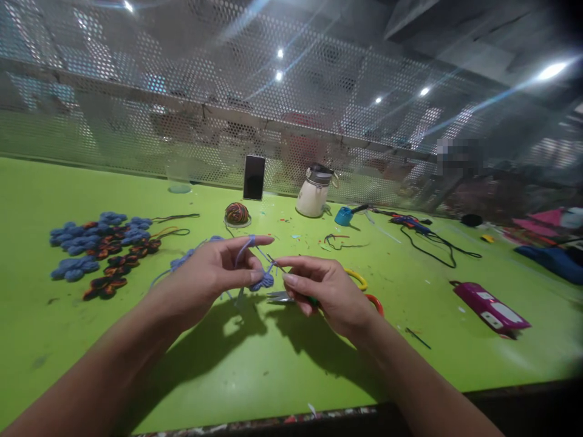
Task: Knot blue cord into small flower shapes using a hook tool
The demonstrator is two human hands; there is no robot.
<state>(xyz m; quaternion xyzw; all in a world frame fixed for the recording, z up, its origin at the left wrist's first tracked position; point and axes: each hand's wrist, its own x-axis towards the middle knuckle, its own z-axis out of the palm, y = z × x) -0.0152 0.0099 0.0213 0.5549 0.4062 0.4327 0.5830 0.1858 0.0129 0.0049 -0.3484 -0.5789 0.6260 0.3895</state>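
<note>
head view: pinching the blue piece (262, 281) between thumb and fingers of the left hand (207, 273), with yarn (251, 241) looped over the index; gripping the hook (279, 266) in the curled right hand (321, 285), just beside the piece, above scissors (280, 297) on the green table (255, 382).

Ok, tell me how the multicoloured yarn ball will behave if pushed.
The yarn ball would probably roll, being round, though the pale rim at its base may check it. Wound from soft-looking strands, it should give a little. The dark strand trailing at its base may unwind.
</note>
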